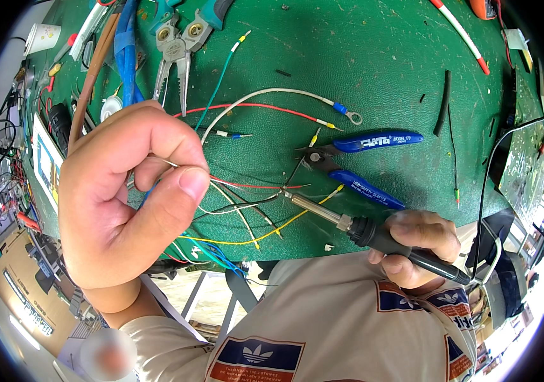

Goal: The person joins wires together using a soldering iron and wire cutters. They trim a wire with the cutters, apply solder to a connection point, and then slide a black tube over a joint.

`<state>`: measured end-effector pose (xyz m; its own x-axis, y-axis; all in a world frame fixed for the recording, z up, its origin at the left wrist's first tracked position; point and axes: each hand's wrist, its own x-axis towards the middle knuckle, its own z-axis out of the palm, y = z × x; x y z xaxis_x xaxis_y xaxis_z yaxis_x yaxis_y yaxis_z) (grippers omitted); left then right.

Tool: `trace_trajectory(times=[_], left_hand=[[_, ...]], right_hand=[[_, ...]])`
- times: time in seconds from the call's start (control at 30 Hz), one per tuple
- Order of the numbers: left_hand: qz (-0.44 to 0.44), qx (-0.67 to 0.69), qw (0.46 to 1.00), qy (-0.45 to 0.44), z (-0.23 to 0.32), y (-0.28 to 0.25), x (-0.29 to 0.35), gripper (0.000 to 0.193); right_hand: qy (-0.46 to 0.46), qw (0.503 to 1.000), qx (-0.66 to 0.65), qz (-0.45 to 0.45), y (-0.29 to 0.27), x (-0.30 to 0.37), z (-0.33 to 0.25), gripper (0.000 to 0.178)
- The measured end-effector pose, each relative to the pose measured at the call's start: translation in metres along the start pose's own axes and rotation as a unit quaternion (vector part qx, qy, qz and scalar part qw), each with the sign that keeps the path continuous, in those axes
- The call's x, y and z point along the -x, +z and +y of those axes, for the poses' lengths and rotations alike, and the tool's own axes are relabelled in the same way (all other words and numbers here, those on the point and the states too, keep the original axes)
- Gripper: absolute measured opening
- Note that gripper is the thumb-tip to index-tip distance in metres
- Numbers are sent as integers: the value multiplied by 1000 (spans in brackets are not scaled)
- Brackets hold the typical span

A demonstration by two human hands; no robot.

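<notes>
Over mat point(361, 38) — L hand point(135, 191) pinches wire point(171, 164), R hand point(428, 235) grips soldering iron point(374, 235).

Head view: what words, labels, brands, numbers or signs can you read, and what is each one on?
Print is present, but I won't copy wording or brands.
Blue-handled cutters: pale lettering on both handles.
Shirt: lettering on blue-and-red patches, the finest too small.
Dark sign, lower left: too blurred to read.
Soldering iron: no print visible.
Wire sleeves: any marks too small to read.

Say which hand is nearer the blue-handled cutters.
Right. The right hand, around the soldering iron, is just below the blue-handled cutters; the left hand is farther off, to their left.
</notes>
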<state>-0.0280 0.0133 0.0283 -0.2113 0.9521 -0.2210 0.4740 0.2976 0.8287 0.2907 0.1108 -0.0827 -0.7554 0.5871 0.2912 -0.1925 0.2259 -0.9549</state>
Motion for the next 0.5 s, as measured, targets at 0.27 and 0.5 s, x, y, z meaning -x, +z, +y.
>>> trace_trajectory(times=[0.27,0.5], left_hand=[[-3,-7,1000,13,-2,-1,-1,15],[11,-2,1000,-1,1,1,0,16]], right_hand=[[20,1000,-4,-4,-2,2,-1,45],[12,1000,8,1,-2,1,-2,43]])
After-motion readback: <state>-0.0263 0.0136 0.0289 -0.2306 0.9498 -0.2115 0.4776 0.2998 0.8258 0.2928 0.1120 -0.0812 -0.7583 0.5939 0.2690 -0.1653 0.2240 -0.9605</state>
